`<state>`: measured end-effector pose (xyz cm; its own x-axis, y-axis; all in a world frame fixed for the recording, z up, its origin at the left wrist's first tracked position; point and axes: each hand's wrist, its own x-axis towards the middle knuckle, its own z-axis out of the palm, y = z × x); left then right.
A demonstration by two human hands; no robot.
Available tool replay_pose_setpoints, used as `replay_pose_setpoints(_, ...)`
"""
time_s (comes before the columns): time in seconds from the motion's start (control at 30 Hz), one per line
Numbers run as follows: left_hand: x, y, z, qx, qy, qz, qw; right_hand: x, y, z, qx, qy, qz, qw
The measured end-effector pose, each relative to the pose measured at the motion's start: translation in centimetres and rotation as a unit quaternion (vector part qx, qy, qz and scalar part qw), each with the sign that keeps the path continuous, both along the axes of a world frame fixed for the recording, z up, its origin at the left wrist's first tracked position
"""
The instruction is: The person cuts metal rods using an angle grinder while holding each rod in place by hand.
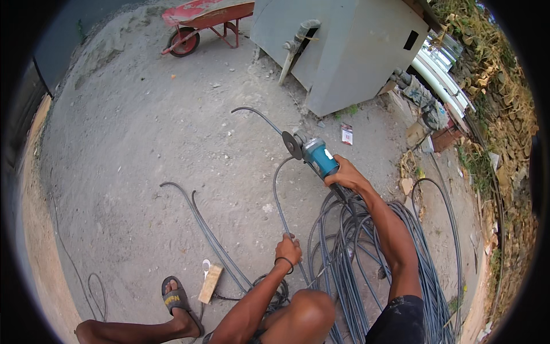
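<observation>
A knee and grinder overhang dusty, perhaps concrete ground.

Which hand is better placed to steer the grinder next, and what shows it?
Probably the right hand: its fingers wrap the teal grinder, while the left hand grips the dark rod, nearer the person than the cutting disc.

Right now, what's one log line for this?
left hand: grips bent rod; right hand: holds angle grinder; rod bundle: on ground; wheelbarrow: ahead
</observation>
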<state>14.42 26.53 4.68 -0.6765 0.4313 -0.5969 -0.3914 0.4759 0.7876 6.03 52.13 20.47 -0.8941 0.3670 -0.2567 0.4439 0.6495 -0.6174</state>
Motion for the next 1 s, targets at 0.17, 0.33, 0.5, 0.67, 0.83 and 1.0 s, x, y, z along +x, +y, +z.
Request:
replay_pose_setpoints(0.17,0.5,-1.2,0.9,0.049,0.006,0.005,0.999,0.8,0.1,-0.3,-0.049,-0.007,0.004,0.999)
replay_pose_setpoints(0.33,0.7,-2.0,1.1,0.074,0.016,0.032,0.997,0.6,-1.8,1.3,-0.095,0.012,0.014,0.995)
replay_pose_setpoints(0.5,0.7,-1.7,0.7,0.082,0.013,0.026,0.996,0.6,-0.6,-0.4,-0.081,0.020,0.016,0.996)
replay_pose_setpoints(0.67,0.9,-1.8,0.4,0.084,0.028,0.030,0.996,0.3,-0.5,-0.7,-0.064,0.010,0.019,0.998)
replay_pose_setpoints(0.83,0.7,-1.8,1.1,0.081,0.012,0.042,0.996,0.2,-0.7,-0.8,-0.059,0.014,0.006,0.998)
replay_pose_setpoints(1.0,0.8,-1.5,1.6,0.088,0.009,0.034,0.995,0.5,0.2,-1.5,-0.061,0.022,0.021,0.998)
